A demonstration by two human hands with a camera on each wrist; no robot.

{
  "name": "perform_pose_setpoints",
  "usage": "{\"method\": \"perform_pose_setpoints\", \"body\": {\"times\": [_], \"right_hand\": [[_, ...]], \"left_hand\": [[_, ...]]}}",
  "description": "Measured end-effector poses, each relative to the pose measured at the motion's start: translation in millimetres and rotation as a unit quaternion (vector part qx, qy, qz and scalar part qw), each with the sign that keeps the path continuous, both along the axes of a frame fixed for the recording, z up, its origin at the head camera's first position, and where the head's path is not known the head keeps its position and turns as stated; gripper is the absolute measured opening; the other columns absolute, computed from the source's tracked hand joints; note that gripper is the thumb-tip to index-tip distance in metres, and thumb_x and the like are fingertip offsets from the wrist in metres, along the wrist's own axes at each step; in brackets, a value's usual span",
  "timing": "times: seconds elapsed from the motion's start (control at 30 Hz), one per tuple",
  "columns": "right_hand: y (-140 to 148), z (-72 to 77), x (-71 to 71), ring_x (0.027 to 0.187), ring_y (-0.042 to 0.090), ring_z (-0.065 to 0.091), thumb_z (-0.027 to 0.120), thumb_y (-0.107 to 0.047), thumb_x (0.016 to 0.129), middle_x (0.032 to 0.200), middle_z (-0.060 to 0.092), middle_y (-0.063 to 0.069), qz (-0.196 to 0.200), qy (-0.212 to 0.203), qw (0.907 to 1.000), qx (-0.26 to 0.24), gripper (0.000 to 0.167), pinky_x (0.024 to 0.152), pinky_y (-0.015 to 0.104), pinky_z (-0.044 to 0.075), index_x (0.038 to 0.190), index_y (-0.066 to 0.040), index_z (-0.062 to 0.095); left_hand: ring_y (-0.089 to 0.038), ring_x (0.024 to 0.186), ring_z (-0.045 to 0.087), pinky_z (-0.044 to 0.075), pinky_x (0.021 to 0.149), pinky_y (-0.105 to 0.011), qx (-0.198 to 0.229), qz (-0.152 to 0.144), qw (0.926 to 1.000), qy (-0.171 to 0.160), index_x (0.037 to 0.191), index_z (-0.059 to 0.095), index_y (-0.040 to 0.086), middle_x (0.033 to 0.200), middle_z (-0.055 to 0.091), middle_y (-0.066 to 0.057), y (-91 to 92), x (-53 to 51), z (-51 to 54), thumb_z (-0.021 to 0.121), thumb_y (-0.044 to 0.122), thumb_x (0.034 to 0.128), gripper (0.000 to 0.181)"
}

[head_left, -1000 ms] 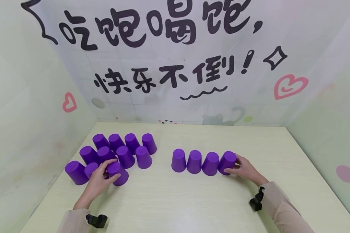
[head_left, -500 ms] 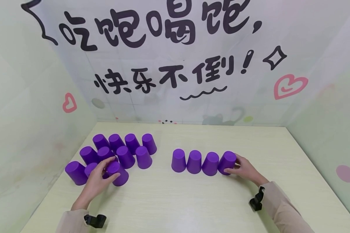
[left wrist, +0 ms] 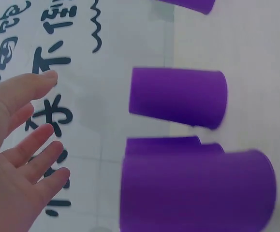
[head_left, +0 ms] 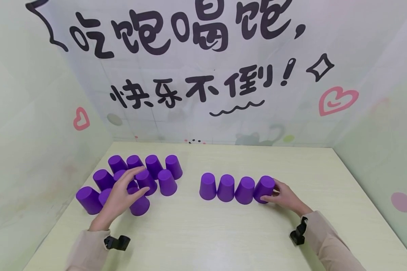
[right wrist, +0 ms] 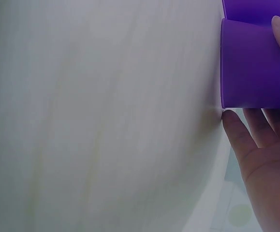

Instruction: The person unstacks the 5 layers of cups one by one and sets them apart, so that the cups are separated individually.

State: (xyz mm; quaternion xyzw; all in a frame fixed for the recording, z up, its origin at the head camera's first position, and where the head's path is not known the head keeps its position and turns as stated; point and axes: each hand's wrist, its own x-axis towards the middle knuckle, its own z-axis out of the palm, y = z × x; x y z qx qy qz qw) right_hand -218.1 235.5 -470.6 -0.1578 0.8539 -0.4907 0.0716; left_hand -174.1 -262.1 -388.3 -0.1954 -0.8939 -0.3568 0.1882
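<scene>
Purple cups stand upside down on a pale wooden table in the head view. My right hand (head_left: 287,197) holds the rightmost cup (head_left: 265,187) of a short row, thumb in front and fingers behind; in the right wrist view this cup (right wrist: 258,65) stands between thumb and fingers. My left hand (head_left: 120,195) is raised over the front row of the left group, fingers parted around no cup. Just below it is the front-row cup (head_left: 140,206), its top partly hidden by the thumb. In the left wrist view the left hand (left wrist: 19,179) is apart from the cups.
Beside the right-hand cup stand other cups (head_left: 245,191) of its row. Several cups fill the left group, including one at its back right corner (head_left: 173,166) and one at front left (head_left: 89,201). Printed cloth walls (head_left: 176,124) enclose the table (head_left: 203,233).
My left hand has let go of the front-row cup and risen up and slightly right. That cup stays where it was. The right hand has not moved.
</scene>
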Motion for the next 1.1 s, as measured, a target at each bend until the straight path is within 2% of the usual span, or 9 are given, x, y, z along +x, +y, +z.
{"method": "perform_pose_setpoints", "body": {"times": [0.17, 0.23, 0.43, 0.53, 0.73, 0.9, 1.1], "right_hand": [[0.1, 0.7, 0.7, 0.100, 0.033, 0.053, 0.072, -0.021, 0.074, 0.110, 0.055, 0.018, -0.002, 0.006, 1.0000, 0.004, 0.061, 0.080, 0.029, 0.049, 0.122, 0.003, 0.043], [0.0, 1.5, 1.0, 0.100, 0.033, 0.053, 0.072, -0.021, 0.074, 0.110, 0.055, 0.019, 0.000, 0.008, 1.0000, 0.005, 0.061, 0.081, 0.030, 0.049, 0.122, 0.003, 0.043], [-0.7, 2.9, 1.3, 0.099, 0.033, 0.053, 0.072, -0.018, 0.074, 0.110, 0.054, 0.020, 0.004, 0.013, 0.9999, -0.001, 0.060, 0.080, 0.029, 0.049, 0.122, 0.004, 0.043], [-0.8, 2.3, 1.3, 0.099, 0.033, 0.054, 0.072, -0.018, 0.074, 0.109, 0.055, 0.020, 0.001, 0.012, 0.9999, -0.003, 0.060, 0.080, 0.028, 0.049, 0.122, 0.004, 0.044], [-0.7, 1.0, 0.3, 0.099, 0.033, 0.053, 0.072, -0.019, 0.074, 0.109, 0.055, 0.019, 0.000, 0.007, 1.0000, 0.003, 0.061, 0.080, 0.028, 0.049, 0.122, 0.004, 0.043], [-0.9, 1.1, -0.3, 0.100, 0.032, 0.053, 0.073, -0.022, 0.073, 0.109, 0.055, 0.017, -0.006, -0.001, 1.0000, 0.004, 0.062, 0.079, 0.026, 0.049, 0.122, 0.002, 0.044], [-0.8, 0.4, -0.8, 0.100, 0.033, 0.053, 0.073, -0.022, 0.073, 0.110, 0.055, 0.018, -0.003, -0.003, 1.0000, 0.003, 0.062, 0.079, 0.024, 0.048, 0.123, 0.002, 0.043]], "left_hand": [[-0.024, 0.116, 0.041, 0.036, 0.096, -0.034, -0.001, -0.038, 0.9990, 0.023, 0.125, 0.048, 0.005, 0.125, 0.047, -0.008, 25.6, -12.9, 8.8, 0.074, 0.009, 0.0715, 0.059], [-0.024, 0.116, 0.042, 0.036, 0.095, -0.039, 0.004, -0.053, 0.9982, 0.026, 0.124, 0.048, 0.003, 0.125, 0.047, -0.010, 37.7, -18.0, 10.6, 0.074, 0.008, 0.0713, 0.059], [-0.023, 0.116, 0.042, 0.035, 0.098, -0.037, 0.028, -0.116, 0.9926, 0.025, 0.123, 0.048, 0.001, 0.124, 0.048, -0.011, 79.0, -34.0, 3.7, 0.073, 0.008, 0.0721, 0.057], [-0.023, 0.117, 0.042, 0.035, 0.098, -0.037, 0.027, -0.139, 0.9899, -0.001, 0.125, 0.047, 0.003, 0.125, 0.048, -0.010, 99.5, -40.4, -3.2, 0.071, 0.010, 0.0743, 0.056], [-0.019, 0.119, 0.039, 0.034, 0.099, -0.038, 0.032, -0.152, 0.9851, -0.074, 0.127, 0.046, 0.009, 0.127, 0.046, -0.005, 127.7, -51.3, -17.4, 0.069, 0.015, 0.0778, 0.054], [-0.019, 0.121, 0.037, 0.033, 0.100, -0.039, 0.030, -0.163, 0.9779, -0.127, 0.128, 0.044, 0.010, 0.129, 0.044, -0.003, 141.0, -59.6, -29.1, 0.068, 0.018, 0.0787, 0.055], [-0.021, 0.120, 0.038, 0.032, 0.100, -0.038, 0.009, -0.170, 0.9728, -0.157, 0.127, 0.044, 0.009, 0.128, 0.044, -0.005, 149.5, -63.5, -39.1, 0.069, 0.019, 0.0776, 0.056]]}}
